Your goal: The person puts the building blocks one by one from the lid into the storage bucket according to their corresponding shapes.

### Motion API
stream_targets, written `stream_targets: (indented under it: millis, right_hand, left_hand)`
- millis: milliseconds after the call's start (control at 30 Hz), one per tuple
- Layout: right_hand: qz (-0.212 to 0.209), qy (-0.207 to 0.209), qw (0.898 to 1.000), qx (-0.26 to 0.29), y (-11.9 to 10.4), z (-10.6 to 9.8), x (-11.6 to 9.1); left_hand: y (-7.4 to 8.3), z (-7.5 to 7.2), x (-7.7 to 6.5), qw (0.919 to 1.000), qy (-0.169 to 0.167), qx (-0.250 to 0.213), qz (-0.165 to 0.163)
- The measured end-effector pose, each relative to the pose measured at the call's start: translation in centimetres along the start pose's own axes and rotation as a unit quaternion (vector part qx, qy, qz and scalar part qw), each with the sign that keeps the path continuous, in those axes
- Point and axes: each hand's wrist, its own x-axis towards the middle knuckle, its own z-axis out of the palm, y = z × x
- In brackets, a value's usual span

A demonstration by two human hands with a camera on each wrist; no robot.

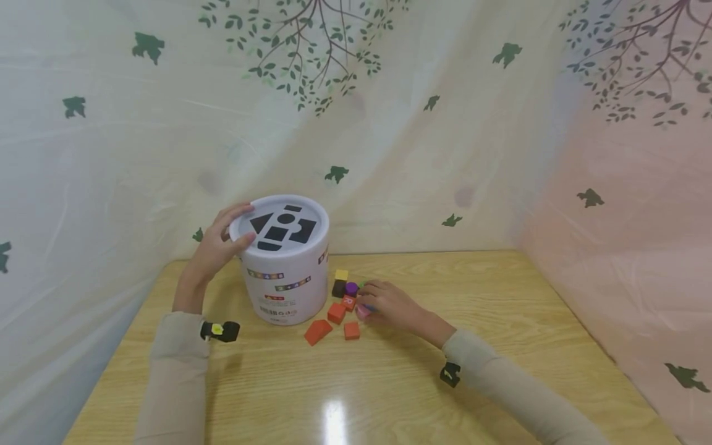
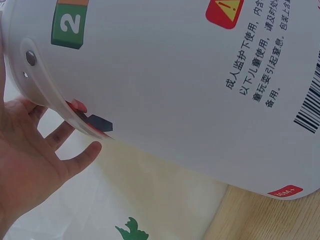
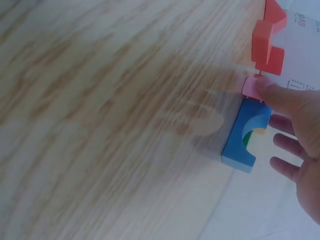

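A white bucket (image 1: 289,284) with shape-cut holes in its lid (image 1: 297,247) stands upright on the table. My left hand (image 1: 214,247) holds the bucket by its upper rim, thumb over the lid's edge; in the left wrist view, several fingers (image 2: 82,159) spread beside the rim and handle. On the right, my right hand (image 1: 392,306) reaches over toy blocks. In the right wrist view its thumb touches a pink block (image 3: 248,87), and other fingertips lie near a blue arch block (image 3: 235,145). The index finger is hidden there.
Between bucket and right hand lie red blocks (image 1: 336,313), a yellow block (image 1: 342,274), a black block (image 1: 339,288) and a purple cylinder (image 1: 351,288). The wooden table (image 1: 473,383) meets a leaf-printed curtain (image 1: 400,204) behind.
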Motion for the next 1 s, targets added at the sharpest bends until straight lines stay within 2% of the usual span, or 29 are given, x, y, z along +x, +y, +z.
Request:
stream_targets:
  millis: [167,300,500,767,1000]
  right_hand:
    - [-0.013,0.027,0.999,-0.012,0.0,-0.1,0.3]
    - [-0.02,0.055,0.998,-0.007,-0.1,-1.1,0.8]
    - [-0.021,0.104,0.994,-0.002,0.1,-3.4,1.7]
    - [-0.039,0.184,0.982,-0.006,0.4,-6.7,3.0]
    - [-0.023,0.22,0.975,0.002,0.0,-9.7,4.0]
  left_hand:
    - [0.2,-0.1,0.0,1.0,0.002,0.0,0.001]
    - [0.3,-0.1,-0.1,1.0,0.003,0.0,0.002]
    - [0.1,-0.2,-0.1,1.0,0.004,-0.007,0.004]
    - [0.1,-0.1,-0.1,1.0,0.001,-0.004,0.005]
    - [0.0,0.1,-0.1,1.0,-0.002,-0.005,0.006]
